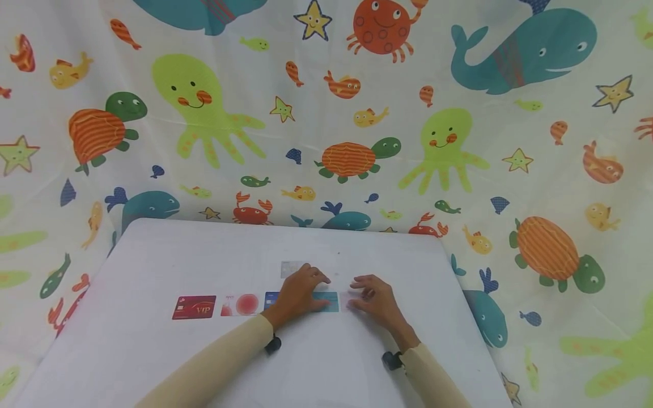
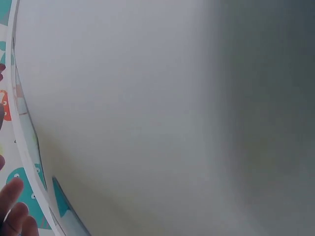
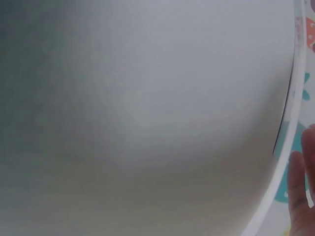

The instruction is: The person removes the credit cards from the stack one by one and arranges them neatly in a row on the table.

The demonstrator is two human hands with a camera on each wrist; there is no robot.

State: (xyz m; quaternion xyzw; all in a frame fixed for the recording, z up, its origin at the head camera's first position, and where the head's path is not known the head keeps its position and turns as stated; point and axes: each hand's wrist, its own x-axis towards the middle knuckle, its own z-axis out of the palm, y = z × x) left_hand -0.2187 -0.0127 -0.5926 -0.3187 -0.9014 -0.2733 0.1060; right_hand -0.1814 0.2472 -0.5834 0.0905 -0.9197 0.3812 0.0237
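In the head view, several cards lie in a row on the white table. My left hand [image 1: 299, 293] is over the row, its wrist side covering part of a blue card [image 1: 270, 298] and its thumb on or just above a teal card [image 1: 330, 302]. A pale grey card [image 1: 290, 269] lies farther back, partly behind the left fingers. My right hand [image 1: 378, 301] is bent over a pale pink card [image 1: 345, 302] at the row's right end, hiding much of it. Both hands have loosely bent fingers, with a gap between the two hands. I see nothing gripped.
Toward the left of the row lie a red VIP card [image 1: 194, 307] and a white card with a red circle [image 1: 240, 305]. The white table [image 1: 245, 374] ends at a curtain [image 1: 265, 164] printed with sea animals. Both wrist views show mostly blurred table surface.
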